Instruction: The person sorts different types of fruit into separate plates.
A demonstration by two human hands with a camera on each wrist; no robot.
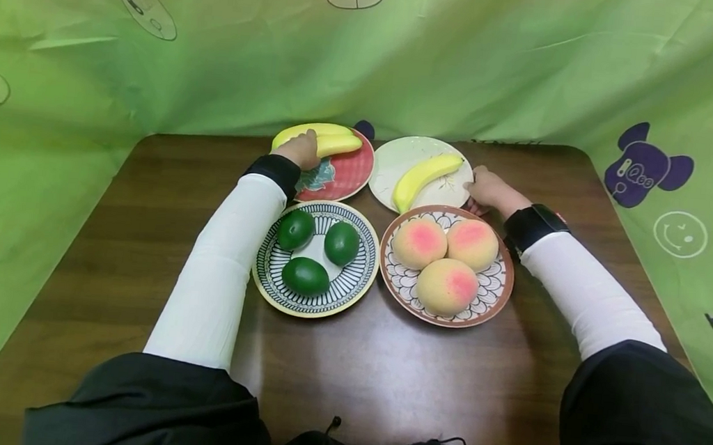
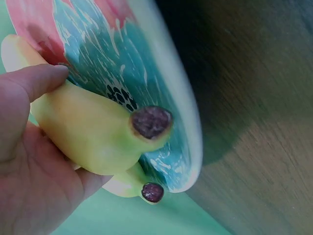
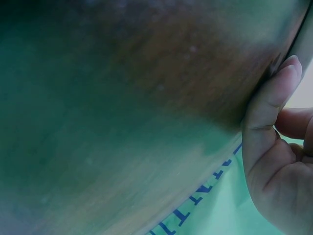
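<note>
1. Gripping two yellow bananas [image 1: 325,140], the left hand [image 1: 299,152] has its fingers and thumb curled round their stem ends; the left wrist view shows the thumb [image 2: 36,81] lying over the upper banana [image 2: 93,134] and both dark stem tips jutting past the palm.
2. Those bananas lie on a red plate with a teal pattern [image 1: 344,176] at the far left of the table, their stem ends over the plate's near rim [image 2: 181,112].
3. Pinching the right edge of a white plate [image 1: 399,159], the right hand [image 1: 491,191] has its fingers curled at the rim; in the right wrist view the thumb [image 3: 269,103] presses against the plate's edge, with the other fingers folded behind it.
4. A single banana [image 1: 425,179] lies slantwise on that white plate, apart from the hand.
5. Nearer the person, a blue-striped plate [image 1: 361,279] holds three green avocados [image 1: 305,274], just below the left forearm's white sleeve [image 1: 221,268].
6. Beside it, a brown-rimmed patterned plate [image 1: 496,289] holds three peaches [image 1: 446,285], touching one another.
7. All four plates sit close together on a dark wooden table [image 1: 142,233], backed by a green cartoon-printed cloth [image 1: 469,64].
</note>
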